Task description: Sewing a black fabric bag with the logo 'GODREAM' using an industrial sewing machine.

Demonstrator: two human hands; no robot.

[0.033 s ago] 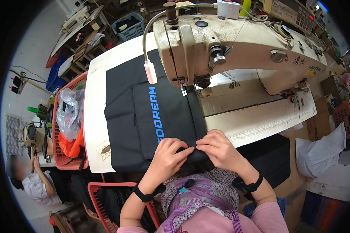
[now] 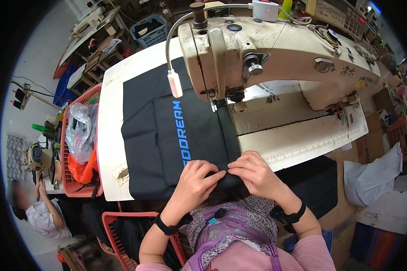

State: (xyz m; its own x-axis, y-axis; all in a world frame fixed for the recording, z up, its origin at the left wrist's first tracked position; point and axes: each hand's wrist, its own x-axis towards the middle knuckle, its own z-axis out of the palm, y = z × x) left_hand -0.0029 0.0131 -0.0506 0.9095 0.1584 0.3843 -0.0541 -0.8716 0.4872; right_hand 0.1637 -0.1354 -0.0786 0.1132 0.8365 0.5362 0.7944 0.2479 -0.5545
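A black fabric panel (image 2: pixel 142 122) with a sewn-on pocket and blue lettering lies flat across the white sewing table. Its right part runs beneath the presser foot (image 2: pixel 215 107) of the cream sewing machine (image 2: pixel 285 49). At the panel's near edge, my left hand (image 2: pixel 195 183) pinches the cloth between thumb and forefinger. Close beside it, almost touching fingertips, my right hand (image 2: pixel 256 176) pinches the same edge. Both hands rest near the seam line that leads up to the needle area. My fingers cover the bit of cloth they grip.
A small lamp (image 2: pixel 174 84) on a bent neck hangs left of the machine head. Left of the table stands a red basket (image 2: pixel 69 180) with plastic bags; another red basket (image 2: pixel 107 221) holds dark cloth near my left arm. A co-worker (image 2: pixel 45 217) sits at far left.
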